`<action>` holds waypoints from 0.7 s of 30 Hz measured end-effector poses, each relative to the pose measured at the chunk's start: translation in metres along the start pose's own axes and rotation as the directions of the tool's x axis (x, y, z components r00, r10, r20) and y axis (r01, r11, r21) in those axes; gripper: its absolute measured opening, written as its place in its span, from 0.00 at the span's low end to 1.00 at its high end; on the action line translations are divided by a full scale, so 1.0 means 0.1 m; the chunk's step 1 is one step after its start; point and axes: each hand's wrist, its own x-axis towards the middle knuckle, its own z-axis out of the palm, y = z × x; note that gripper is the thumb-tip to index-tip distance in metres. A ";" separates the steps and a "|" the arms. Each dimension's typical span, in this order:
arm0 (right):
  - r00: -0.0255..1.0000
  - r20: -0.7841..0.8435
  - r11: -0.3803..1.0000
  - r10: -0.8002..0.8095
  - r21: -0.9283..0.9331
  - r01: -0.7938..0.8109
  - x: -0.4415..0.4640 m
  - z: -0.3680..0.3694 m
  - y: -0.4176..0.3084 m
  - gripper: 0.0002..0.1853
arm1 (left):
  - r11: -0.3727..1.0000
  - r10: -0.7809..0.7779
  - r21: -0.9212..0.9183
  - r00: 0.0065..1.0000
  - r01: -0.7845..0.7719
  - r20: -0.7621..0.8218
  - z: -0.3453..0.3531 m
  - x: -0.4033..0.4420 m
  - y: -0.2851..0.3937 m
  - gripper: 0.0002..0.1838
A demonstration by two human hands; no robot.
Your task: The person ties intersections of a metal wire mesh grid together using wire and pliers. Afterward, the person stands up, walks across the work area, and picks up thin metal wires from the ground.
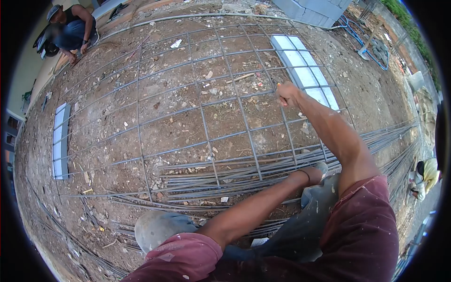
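A grid of crossed steel rebar (205,127) spreads over the dirt in front of me. My right hand (287,95) is stretched out to one of its crossings, fingers closed. A small orange bit shows at that fist, but what it grips is too small to name. My left hand (320,170) lies low by my right knee, above the pile of loose rebar (206,181); its fingers are not clear. One side of the grid lies over a long pale block (305,70), the other over a second pale block (61,141).
A person (75,30) crouches at the far left. Stacked grey blocks (312,11), a blue hose (361,37) and a shovel (364,54) are at the upper right. Another person (425,178) is at the right edge. Rubble litters the ground.
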 end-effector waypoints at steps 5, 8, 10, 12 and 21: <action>0.997 -0.064 0.992 0.036 0.124 -0.028 -0.22 0.07 -0.06 0.12 | 0.980 0.121 0.157 0.992 -0.126 0.042 -0.40 0.12 0.28 0.13; 0.993 0.081 0.980 0.082 0.174 -0.095 -0.20 -0.14 0.02 0.08 | 0.990 0.098 0.101 0.994 -0.102 0.045 -0.46 0.40 0.31 0.11; 0.965 0.227 0.930 0.132 0.308 -0.199 -0.10 -0.20 0.11 0.05 | 0.999 0.037 0.019 0.998 -0.038 0.043 -0.65 0.31 0.50 0.12; 0.976 0.157 0.935 0.149 0.299 -0.191 -0.19 -0.19 0.05 0.05 | 0.999 0.026 0.040 0.997 -0.029 0.074 -0.70 0.30 0.46 0.12; 0.967 -0.108 0.719 0.229 0.689 -0.093 -0.09 -0.17 0.14 0.05 | 0.730 -0.508 -0.612 0.841 0.304 -0.188 -0.51 -0.24 0.91 0.21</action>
